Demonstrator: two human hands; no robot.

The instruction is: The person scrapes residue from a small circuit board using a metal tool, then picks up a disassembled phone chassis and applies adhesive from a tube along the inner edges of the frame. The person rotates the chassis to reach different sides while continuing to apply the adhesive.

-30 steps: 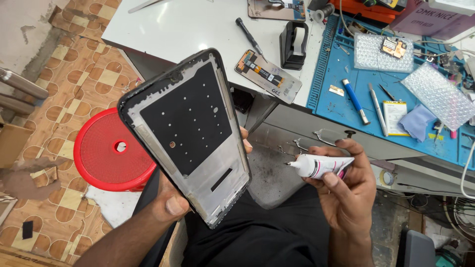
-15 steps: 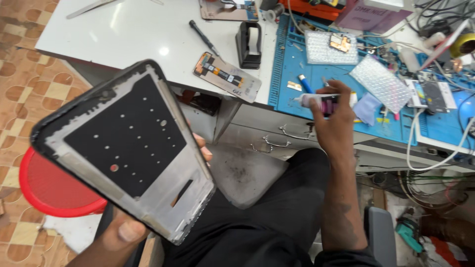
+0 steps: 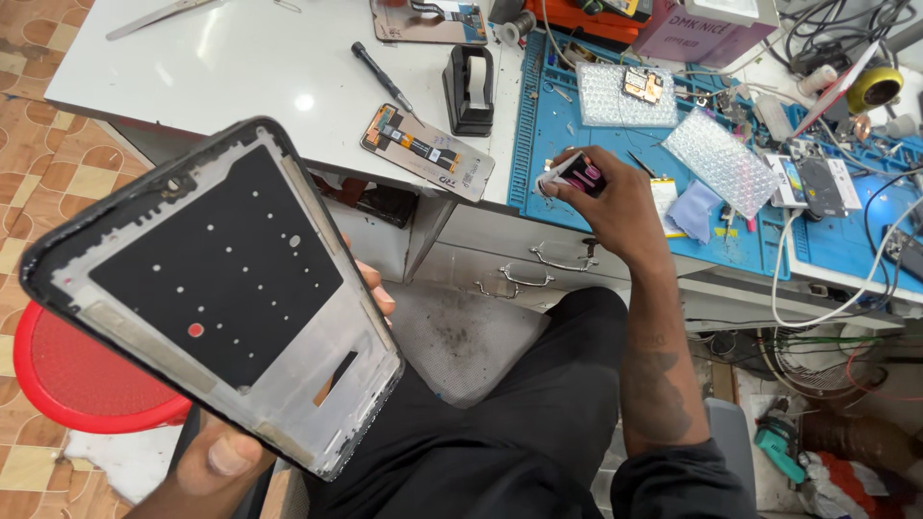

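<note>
My left hand [image 3: 226,452] grips a phone frame [image 3: 216,288] by its lower edge, thumb below and fingertips showing at its right side. The frame is grey metal with a black inner panel and a black rim, held tilted close to the camera at lower left. My right hand [image 3: 615,207] reaches over the front edge of the blue work mat [image 3: 538,144] and is closed around a small white glue tube [image 3: 569,173] with a dark and pink label, its nozzle pointing left.
A phone screen part [image 3: 428,152], a screwdriver [image 3: 380,75] and a black tape dispenser [image 3: 469,88] lie on the white table [image 3: 240,67]. Bubble wrap pieces, small parts and cables crowd the mat. A red stool [image 3: 87,380] stands at left. Drawer handles [image 3: 558,258] face my lap.
My right hand has carried the glue tube from over my lap up to the blue mat. The phone frame has come closer to the camera and lower left.
</note>
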